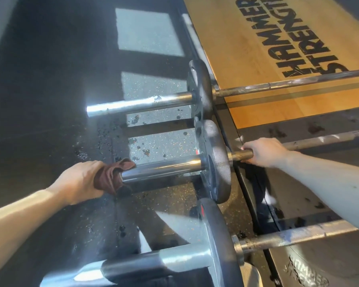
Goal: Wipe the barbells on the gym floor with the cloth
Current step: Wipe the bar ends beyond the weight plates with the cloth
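Note:
Three barbells lie side by side on the floor, each with a dark iron plate. The middle barbell (164,167) shows a shiny chrome sleeve left of its plate (215,162). My left hand (79,181) holds a brown cloth (112,175) wrapped over the end of that sleeve. My right hand (263,152) grips the same barbell's dull shaft just right of the plate. The far barbell (139,103) lies beyond, its sleeve speckled with wet marks. The near barbell (133,264) fills the bottom of the view.
A wooden lifting platform (257,48) with black lettering lies at the upper right, edged by a dark metal frame (230,129). Black speckled rubber flooring (50,100) spreads to the left, with wet spots and sunlit patches between the sleeves.

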